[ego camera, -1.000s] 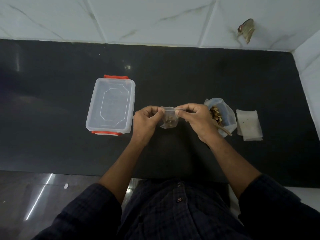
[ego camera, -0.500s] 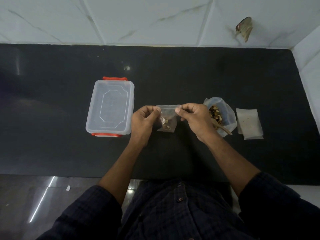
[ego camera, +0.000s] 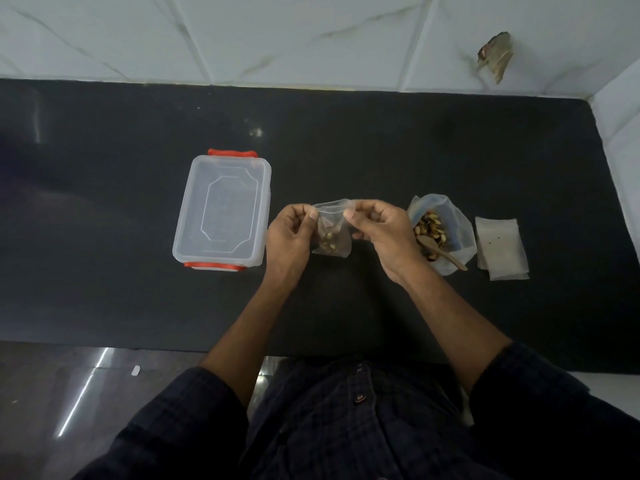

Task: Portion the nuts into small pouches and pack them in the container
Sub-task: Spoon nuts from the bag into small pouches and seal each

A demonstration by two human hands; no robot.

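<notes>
Both hands, left point(ego camera: 290, 233) and right point(ego camera: 377, 230), pinch the top edge of one pouch point(ego camera: 330, 230) holding a few nuts, just right of the box point(ego camera: 221, 209). The box is lidded and looks empty, so packing seems barely begun. Right of it: nut bag point(ego camera: 440, 230), then spare pouches point(ego camera: 500, 247).

Kitchen — dark counter point(ego camera: 381, 140), tiled wall point(ego camera: 277, 36)

single head-worn wide-angle view, looking steeply down and forward over the person's chest onto a black countertop point(ego camera: 381, 140); white tiled wall point(ego camera: 311, 32) along the top edge, floor point(ego camera: 69, 393) at lower left, both hands close, mid-frame
</notes>
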